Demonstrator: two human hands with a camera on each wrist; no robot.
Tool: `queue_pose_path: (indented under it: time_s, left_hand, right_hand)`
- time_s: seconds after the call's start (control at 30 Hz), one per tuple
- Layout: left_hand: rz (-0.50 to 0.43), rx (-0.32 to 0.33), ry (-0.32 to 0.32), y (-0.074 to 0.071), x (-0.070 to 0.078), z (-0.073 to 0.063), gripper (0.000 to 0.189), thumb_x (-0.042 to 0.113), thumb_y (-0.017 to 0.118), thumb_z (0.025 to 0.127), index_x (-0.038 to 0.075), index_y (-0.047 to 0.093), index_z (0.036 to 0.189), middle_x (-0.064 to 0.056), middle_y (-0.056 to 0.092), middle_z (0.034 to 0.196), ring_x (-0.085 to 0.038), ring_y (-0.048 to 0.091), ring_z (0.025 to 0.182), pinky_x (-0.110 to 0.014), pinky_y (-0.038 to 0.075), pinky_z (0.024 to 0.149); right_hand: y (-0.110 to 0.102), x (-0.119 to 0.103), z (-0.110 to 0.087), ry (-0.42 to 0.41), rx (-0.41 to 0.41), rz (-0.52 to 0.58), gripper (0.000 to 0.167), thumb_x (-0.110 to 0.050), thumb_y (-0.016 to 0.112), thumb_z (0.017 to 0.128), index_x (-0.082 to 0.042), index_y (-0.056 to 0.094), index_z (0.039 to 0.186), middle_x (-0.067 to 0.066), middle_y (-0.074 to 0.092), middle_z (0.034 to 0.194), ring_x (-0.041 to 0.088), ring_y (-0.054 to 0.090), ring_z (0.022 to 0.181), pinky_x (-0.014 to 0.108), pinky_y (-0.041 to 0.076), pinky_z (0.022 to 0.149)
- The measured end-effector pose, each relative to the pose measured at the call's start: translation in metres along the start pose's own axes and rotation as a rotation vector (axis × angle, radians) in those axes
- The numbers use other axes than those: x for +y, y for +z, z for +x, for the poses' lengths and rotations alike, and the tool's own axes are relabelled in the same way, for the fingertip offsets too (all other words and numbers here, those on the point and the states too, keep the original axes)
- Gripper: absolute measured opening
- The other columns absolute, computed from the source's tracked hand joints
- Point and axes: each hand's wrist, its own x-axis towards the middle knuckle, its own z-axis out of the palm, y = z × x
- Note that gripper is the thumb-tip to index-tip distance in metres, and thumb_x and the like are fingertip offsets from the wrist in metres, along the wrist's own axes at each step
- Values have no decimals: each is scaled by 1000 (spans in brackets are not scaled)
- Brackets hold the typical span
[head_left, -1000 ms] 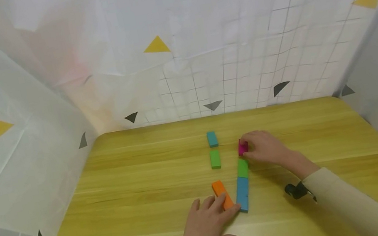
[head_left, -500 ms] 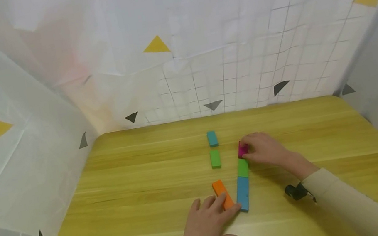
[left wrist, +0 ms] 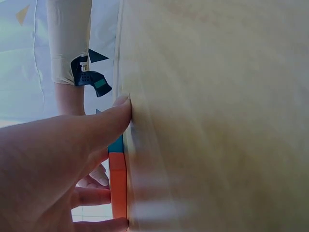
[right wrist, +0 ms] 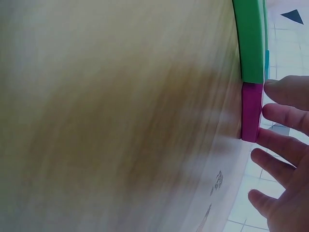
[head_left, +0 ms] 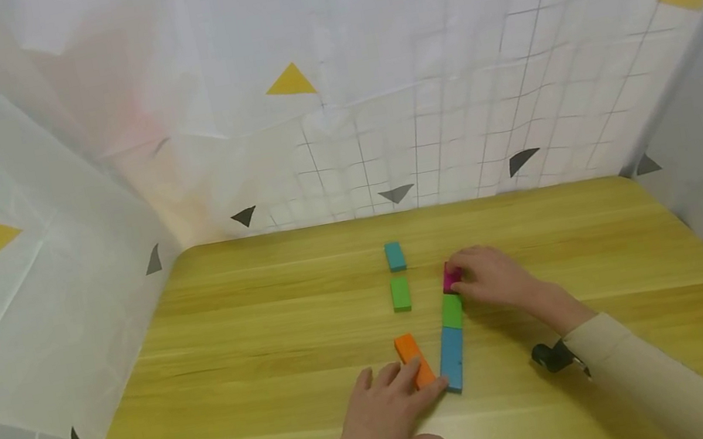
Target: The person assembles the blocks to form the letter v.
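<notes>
In the head view, a blue block (head_left: 453,358), a green block (head_left: 452,310) and a magenta block (head_left: 449,281) form one line, end to end. My right hand (head_left: 492,277) pinches the magenta block between thumb and fingers. The right wrist view shows that magenta block (right wrist: 251,111) meeting the green block (right wrist: 252,43). My left hand (head_left: 386,417) lies with fingers spread; its fingertips touch an orange block (head_left: 408,347) and the near end of the blue block. Part of the orange block is covered by the fingers.
A second green block (head_left: 401,294) and a teal block (head_left: 395,256) lie apart, left of the line. All rest on a wooden table (head_left: 258,330). White sheets (head_left: 353,148) with triangles stand behind and at both sides. A black device (head_left: 550,356) is at the right wrist.
My right hand has slid the magenta block slightly nearer, against the green block, during the first half second. My left hand has stayed in place.
</notes>
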Motion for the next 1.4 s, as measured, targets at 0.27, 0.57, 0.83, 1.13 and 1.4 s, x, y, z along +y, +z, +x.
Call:
queue_pose_path:
  time_s: [0.27,0.57,0.83,1.13,1.4]
  left_hand:
    - [-3,-5,-4,2,-1,1,74,74,53,84,52,29,151,2,38,159,-29,45,137,-63,39,105]
    - [1,2,-3,0,0,1,74,74,53,85,51,30,151,1,38,159,-28,46,137,-64,39,106]
    - [2,5,-8,0,1,0,74,74,53,84,50,31,151,1,38,159,-29,46,137,-63,38,106]
    - [7,1,-6,1,1,0,74,75,52,85,51,30,151,2,37,159,-29,45,138,-63,38,106]
    - [20,-1,-4,0,1,0,74,75,52,84,51,30,151,2,37,159,-29,46,138,-63,39,106]
  right_hand:
    - [0,-1,-1,-33,17,4,12,-19,74,86,-16,70,97,-1,71,95,20,63,92,45,51,89]
    - [1,-3,-3,-38,20,-4,12,-19,74,86,-16,70,97,-2,70,94,19,62,91,44,52,88]
    - [1,-3,-4,-49,19,6,11,-18,73,85,-16,70,96,-1,70,95,18,62,89,42,52,85]
    - [2,-4,-5,-37,18,17,10,-17,73,86,-17,70,95,-2,70,95,17,62,91,42,52,86]
    - [2,-6,-5,-12,14,-7,8,-23,74,87,-21,70,93,-5,69,94,16,61,90,46,50,90]
